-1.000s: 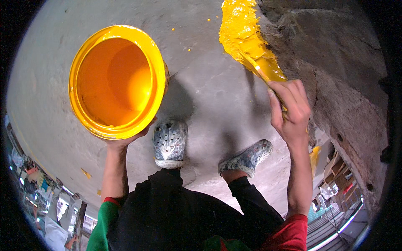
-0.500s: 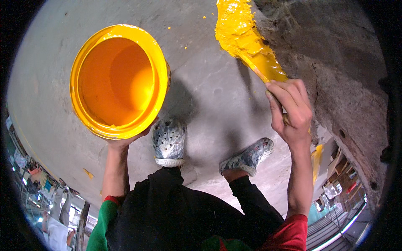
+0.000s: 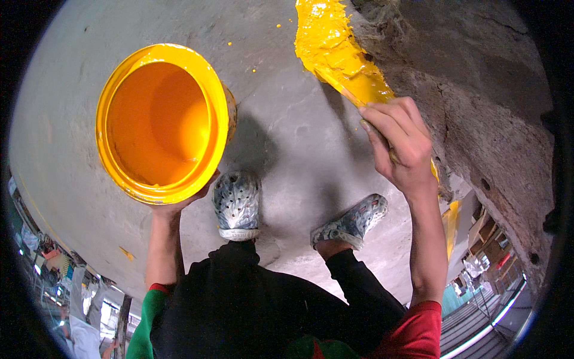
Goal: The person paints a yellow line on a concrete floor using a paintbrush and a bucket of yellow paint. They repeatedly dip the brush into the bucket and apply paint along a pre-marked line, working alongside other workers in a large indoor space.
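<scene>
In my left hand is a yellow-rimmed paint bucket, gripped from below and tilted so that its mouth faces me. Orange-yellow paint coats the inside; most of that hand's fingers are hidden behind the bucket. My right hand is closed round a paint-covered paintbrush, with the thumb and fingers pinching it near its yellow end. The brush touches a thick, wet band of yellow paint along the foot of the rough wall.
A rough grey-brown wall rises on the right from the grey concrete floor. Small yellow drips dot the floor. My feet, in patterned clogs, stand between bucket and wall. Cluttered shelves lie behind at the right.
My right hand and the brush have shifted slightly left and up in the picture. The bucket has moved a little left and down; both hands keep their grips.
</scene>
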Demonstrator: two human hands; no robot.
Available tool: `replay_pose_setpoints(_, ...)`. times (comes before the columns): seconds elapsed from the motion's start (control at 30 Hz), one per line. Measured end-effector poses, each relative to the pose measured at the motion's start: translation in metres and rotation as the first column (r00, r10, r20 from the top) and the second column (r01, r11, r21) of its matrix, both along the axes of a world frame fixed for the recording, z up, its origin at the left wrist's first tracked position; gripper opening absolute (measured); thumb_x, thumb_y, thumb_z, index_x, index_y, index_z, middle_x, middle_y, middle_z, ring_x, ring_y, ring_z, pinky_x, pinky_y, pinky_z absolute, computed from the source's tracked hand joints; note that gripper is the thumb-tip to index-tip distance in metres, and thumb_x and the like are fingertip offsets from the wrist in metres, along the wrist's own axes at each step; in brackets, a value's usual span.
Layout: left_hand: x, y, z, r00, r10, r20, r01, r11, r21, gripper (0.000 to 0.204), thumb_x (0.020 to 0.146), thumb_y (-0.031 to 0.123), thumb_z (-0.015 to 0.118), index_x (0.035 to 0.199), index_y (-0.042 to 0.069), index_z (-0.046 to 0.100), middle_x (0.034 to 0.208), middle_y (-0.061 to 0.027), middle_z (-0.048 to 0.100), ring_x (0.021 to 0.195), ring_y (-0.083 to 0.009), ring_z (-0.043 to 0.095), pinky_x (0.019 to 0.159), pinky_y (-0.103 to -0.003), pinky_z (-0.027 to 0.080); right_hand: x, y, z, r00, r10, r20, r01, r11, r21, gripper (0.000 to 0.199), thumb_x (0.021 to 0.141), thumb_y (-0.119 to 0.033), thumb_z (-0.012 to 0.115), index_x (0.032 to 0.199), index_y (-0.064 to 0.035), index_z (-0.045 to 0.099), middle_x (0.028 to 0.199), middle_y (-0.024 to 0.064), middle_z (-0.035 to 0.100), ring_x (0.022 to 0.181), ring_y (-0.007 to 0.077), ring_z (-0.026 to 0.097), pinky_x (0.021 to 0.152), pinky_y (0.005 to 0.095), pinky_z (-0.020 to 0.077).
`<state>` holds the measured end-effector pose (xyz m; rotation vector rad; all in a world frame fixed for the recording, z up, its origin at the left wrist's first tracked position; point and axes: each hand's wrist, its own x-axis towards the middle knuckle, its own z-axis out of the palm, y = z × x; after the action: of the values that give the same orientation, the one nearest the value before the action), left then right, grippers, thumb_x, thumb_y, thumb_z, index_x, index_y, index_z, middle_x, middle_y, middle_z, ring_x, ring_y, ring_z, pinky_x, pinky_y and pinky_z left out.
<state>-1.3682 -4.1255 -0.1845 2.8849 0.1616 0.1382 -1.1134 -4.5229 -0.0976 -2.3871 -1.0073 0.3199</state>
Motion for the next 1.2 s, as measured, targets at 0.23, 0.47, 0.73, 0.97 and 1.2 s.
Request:
replay_pose_setpoints(0.23, 0.001, 0.005, -0.01, 0.994, 0.105, 0.031, -0.098, 0.977, -0.191, 0.053, 0.064, 0.023, 0.089, 0.111, 0.01, 0.07, 0.11, -0.0059, 0.072, 0.102, -0.0269, 0.067, 0.096, -0.041, 0.05, -0.003, -0.016, 0.004, 0.997, -0.031, 0.072, 0.025, 0.996, 0.086, 0.031, 0.073, 0.008, 0.071, 0.102, -0.0006, 0.069, 0.097, 0.0141, 0.068, 0.089, 0.0337, 0.061, 0.079, 0.0401, 0.0511)
replay_pose_setpoints(0.47, -0.001, -0.003, -0.017, 0.999, 0.036, 0.003, -0.035, 0.986, -0.164, 0.07, 0.06, 0.028, 0.091, 0.12, 0.008, 0.059, 0.118, -0.0082, 0.064, 0.109, -0.0274, 0.062, 0.1, -0.042, 0.047, -0.007, -0.021, 0.005, 0.998, -0.057, 0.007, 0.057, 0.998, 0.001, 0.029, 0.074, 0.007, 0.072, 0.102, -0.0005, 0.069, 0.096, 0.0135, 0.068, 0.087, 0.0333, 0.062, 0.077, 0.0398, 0.0511)
replay_pose_setpoints(0.73, 0.006, -0.006, -0.014, 1.0, 0.006, -0.015, -0.009, 0.985, -0.171, 0.091, 0.057, 0.033, 0.093, 0.129, 0.007, 0.046, 0.128, -0.0108, 0.055, 0.118, -0.028, 0.056, 0.104, -0.043, 0.044, -0.003, -0.017, 0.007, 0.999, 0.0, 0.034, -0.001, 1.0, 0.03, 0.032, 0.07, 0.007, 0.073, 0.101, -0.0003, 0.069, 0.097, 0.0136, 0.067, 0.087, 0.0329, 0.061, 0.078, 0.0394, 0.0513)
replay_pose_setpoints(0.97, 0.009, -0.008, -0.014, 1.0, -0.009, -0.027, 0.004, 0.981, -0.192, 0.109, 0.053, 0.038, 0.095, 0.138, 0.006, 0.035, 0.136, -0.0131, 0.047, 0.125, -0.0286, 0.051, 0.108, -0.044, 0.041, -0.008, -0.019, 0.005, 0.995, -0.1, 0.024, 0.098, 0.992, 0.074, 0.024, 0.077, 0.007, 0.071, 0.1, -0.0009, 0.07, 0.094, 0.0137, 0.069, 0.085, 0.0311, 0.064, 0.078, 0.0369, 0.0514)
replay_pose_setpoints(1.2, 0.025, -0.02, -0.003, 0.999, 0.039, 0.005, -0.036, 0.96, -0.276, 0.127, 0.05, 0.042, 0.097, 0.146, 0.005, 0.024, 0.145, -0.0154, 0.039, 0.132, -0.0291, 0.046, 0.111, -0.045, 0.039, -0.033, -0.069, -0.006, 0.928, -0.356, 0.109, 0.363, 0.931, -0.043, 0.012, 0.089, 0.0, 0.066, 0.1, 0.0004, 0.07, 0.094, 0.0159, 0.069, 0.086, 0.0312, 0.066, 0.079, 0.036, 0.0512)
